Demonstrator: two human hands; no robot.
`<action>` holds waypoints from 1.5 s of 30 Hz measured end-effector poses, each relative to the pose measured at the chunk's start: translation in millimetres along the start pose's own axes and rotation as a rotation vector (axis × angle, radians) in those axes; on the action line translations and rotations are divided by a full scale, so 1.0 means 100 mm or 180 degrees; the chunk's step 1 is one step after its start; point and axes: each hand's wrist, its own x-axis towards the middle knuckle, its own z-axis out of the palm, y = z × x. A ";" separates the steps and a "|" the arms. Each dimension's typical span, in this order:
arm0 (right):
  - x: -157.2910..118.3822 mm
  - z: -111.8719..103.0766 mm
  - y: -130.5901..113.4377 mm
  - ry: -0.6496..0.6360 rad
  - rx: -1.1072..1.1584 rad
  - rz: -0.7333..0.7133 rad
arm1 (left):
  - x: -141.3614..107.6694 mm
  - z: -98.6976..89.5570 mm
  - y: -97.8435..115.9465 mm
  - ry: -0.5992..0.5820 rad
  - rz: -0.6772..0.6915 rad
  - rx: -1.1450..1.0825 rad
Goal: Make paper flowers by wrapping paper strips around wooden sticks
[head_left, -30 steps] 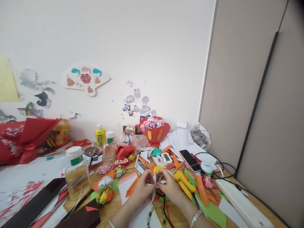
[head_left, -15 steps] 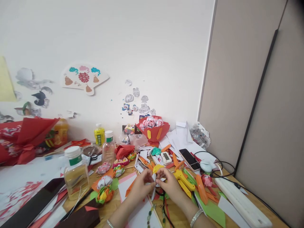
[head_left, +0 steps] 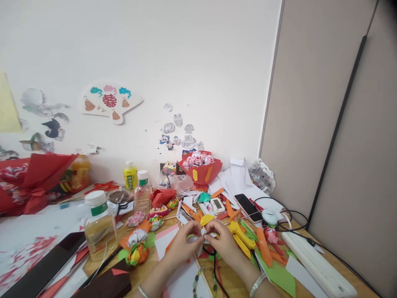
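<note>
My left hand (head_left: 183, 244) and my right hand (head_left: 223, 243) meet low in the middle of the view. Both are closed, thumbs and fingertips pinching a small piece of white paper (head_left: 203, 232) that the fingers mostly hide. Just beyond the fingertips is a yellow folded paper piece (head_left: 206, 219); whether it touches the white paper I cannot tell. A yellow-handled tool, partly covered (head_left: 243, 236), lies right of my right hand. Beneath my left forearm is a white sheet with a pink edge (head_left: 169, 236).
Folded paper strips and paper flowers (head_left: 137, 253) crowd the wooden table. Around them are a red-wrapped bouquet (head_left: 203, 176), a clear bottle (head_left: 99, 231), a white timer (head_left: 217, 205), a phone (head_left: 248, 208), a cable and a white power strip (head_left: 319, 263). A wall stands behind.
My fingertips have shifted slightly around the white paper, and less of it shows now. Both hands stay together in nearly the same place.
</note>
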 end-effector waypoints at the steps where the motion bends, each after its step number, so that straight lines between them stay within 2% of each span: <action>1: 0.00 -0.01 -0.01 -0.0031 0.0010 0.0067 | 0.01 -0.02 0.00 -0.0051 -0.0057 -0.0093; 6: 0.01 -0.05 -0.06 -0.0292 0.0310 0.0355 | 0.05 -0.04 -0.11 -0.0356 -0.0406 -0.0486; 10: 0.01 -0.04 0.01 -0.0392 0.0328 0.0486 | 0.06 -0.01 -0.17 -0.0469 -0.0632 -0.0533; 17: 0.00 0.03 0.05 -0.0213 0.0067 0.0333 | 0.04 -0.01 -0.07 -0.0361 -0.0689 -0.0357; 25: -0.05 0.04 -0.05 -0.0203 -0.0319 0.0229 | 0.04 -0.01 -0.14 -0.0333 -0.0547 -0.0094; 29: -0.06 0.03 -0.08 -0.0180 -0.0667 0.0053 | 0.05 -0.01 -0.13 -0.0284 -0.0669 -0.0142; 34: -0.06 0.02 -0.10 -0.0129 -0.0932 0.0016 | 0.06 -0.04 -0.13 -0.0450 -0.0853 -0.0233; 38: -0.06 0.03 -0.07 -0.0157 -0.1081 -0.0055 | 0.03 -0.01 -0.13 -0.0227 -0.0704 0.0106; 42: -0.07 0.05 -0.05 -0.0024 -0.1255 -0.0092 | -0.02 0.09 -0.08 0.0225 -0.0208 0.0783; 45: -0.08 0.05 -0.05 0.0045 -0.1401 -0.0191 | -0.02 0.12 -0.09 0.0127 -0.0337 0.0734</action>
